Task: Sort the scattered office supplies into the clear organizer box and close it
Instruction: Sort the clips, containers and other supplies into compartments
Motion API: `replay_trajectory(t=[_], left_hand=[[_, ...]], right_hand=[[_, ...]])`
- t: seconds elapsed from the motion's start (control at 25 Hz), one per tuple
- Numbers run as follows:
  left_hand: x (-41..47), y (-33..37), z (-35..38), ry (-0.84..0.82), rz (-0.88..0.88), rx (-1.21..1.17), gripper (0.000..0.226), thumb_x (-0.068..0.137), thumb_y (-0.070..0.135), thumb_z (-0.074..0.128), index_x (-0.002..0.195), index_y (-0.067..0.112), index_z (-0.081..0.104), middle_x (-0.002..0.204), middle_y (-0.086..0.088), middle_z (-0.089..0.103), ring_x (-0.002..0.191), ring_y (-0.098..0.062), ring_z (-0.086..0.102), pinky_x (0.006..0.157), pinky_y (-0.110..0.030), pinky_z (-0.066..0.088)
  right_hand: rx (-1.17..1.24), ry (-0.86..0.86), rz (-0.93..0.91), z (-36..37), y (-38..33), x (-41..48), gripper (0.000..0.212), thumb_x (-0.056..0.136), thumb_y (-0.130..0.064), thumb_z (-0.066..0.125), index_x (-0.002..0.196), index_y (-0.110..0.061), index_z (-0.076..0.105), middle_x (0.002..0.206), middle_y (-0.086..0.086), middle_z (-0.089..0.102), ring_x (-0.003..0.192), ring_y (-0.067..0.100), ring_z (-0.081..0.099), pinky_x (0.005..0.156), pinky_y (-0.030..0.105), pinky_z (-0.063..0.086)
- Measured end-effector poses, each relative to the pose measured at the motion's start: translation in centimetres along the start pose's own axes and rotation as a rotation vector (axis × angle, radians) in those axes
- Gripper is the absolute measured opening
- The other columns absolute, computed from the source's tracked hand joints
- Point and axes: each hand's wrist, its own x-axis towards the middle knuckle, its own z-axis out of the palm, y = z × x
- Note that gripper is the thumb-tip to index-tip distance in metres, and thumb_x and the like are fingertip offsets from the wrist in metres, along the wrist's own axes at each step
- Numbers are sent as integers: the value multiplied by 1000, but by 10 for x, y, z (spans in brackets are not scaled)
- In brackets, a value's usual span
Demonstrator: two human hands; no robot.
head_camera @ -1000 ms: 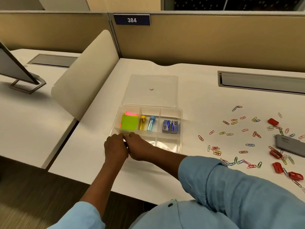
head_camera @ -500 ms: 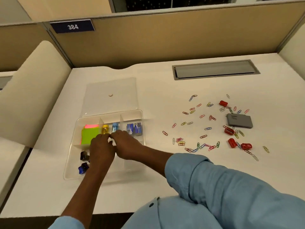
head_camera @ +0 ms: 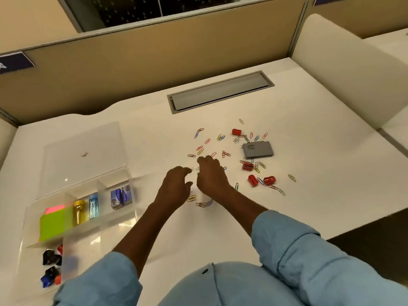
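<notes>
Leaning over the white desk (head_camera: 320, 164) with the left hand (head_camera: 176, 187) and the right hand (head_camera: 212, 176) side by side at mid-desk, just apart, above the near-left fringe of the scattered paper clips (head_camera: 220, 138); curling the fingers of both down toward the surface, knuckles up; cannot tell whether either pinches a clip or holds nothing.

Keeping the clear organizer box (head_camera: 88, 241) well to the left of the hands, uncovered, its near end running down beside the blue sleeve (head_camera: 99, 281); its clear lid (head_camera: 84, 149) flat on the desk just behind it.

Along the box's far row: green and pink sticky notes (head_camera: 53, 226) at the left; a yellow tube (head_camera: 79, 212) and a blue tube (head_camera: 93, 205) side by side in the middle; two staple boxes (head_camera: 121, 196) at the right; in the near-left compartment, black, blue and red binder clips (head_camera: 51, 258), blurred.

Between box and hands, a bare strip of desk.

Right of the hands, four red plastic pieces (head_camera: 252, 180) among the clips; just beyond them a grey flat case (head_camera: 258, 149) with clips touching its edges.

Past the clutter, a broad bare stretch out to the side divider (head_camera: 353, 62) at the right; a bare band between the farthest clips and the grey cable flap (head_camera: 220, 89); behind that, the tan partition (head_camera: 154, 58) along the back edge; at the near right, the desk's front edge dropping to dark floor.
</notes>
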Motion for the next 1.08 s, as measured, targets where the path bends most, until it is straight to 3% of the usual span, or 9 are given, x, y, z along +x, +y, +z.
replay_trajectory(t=[0.2,0.36,0.56,0.76,1.08], left_hand=[[45,68,49,-176,148,23,45,85,14,64,128,9,51,129,-10,55,119,-26,50,103,-32,37],[75,102,77,-258,207,125,48,89,16,59,135,13,44,141,-8,46,131,-24,40,110,-33,30],[94,114,97,-296,359,253,45,86,6,58,129,14,49,127,-8,56,117,-26,51,99,-34,41],[93,111,107,-264,456,297,29,90,17,56,118,12,59,118,-9,63,108,-24,56,96,-35,45],[92,103,108,-148,377,249,15,86,9,59,100,9,64,102,-9,64,95,-23,56,84,-29,43]], right_hand=[[-153,-35,262,-34,80,-5,60,81,-18,69,134,-11,39,132,14,48,120,30,48,96,38,45],[-154,-71,356,-37,108,-17,59,84,-21,67,135,-11,39,137,13,45,126,29,44,100,36,43],[-180,-58,309,-33,119,-26,49,91,-21,59,135,-12,40,133,11,49,123,26,48,97,34,44],[-170,-55,293,-30,121,-26,40,94,-15,53,132,-7,43,130,12,51,119,26,50,97,34,44],[-129,-35,309,-33,112,-24,47,91,-17,60,134,-11,43,137,12,45,124,25,48,99,33,43]])
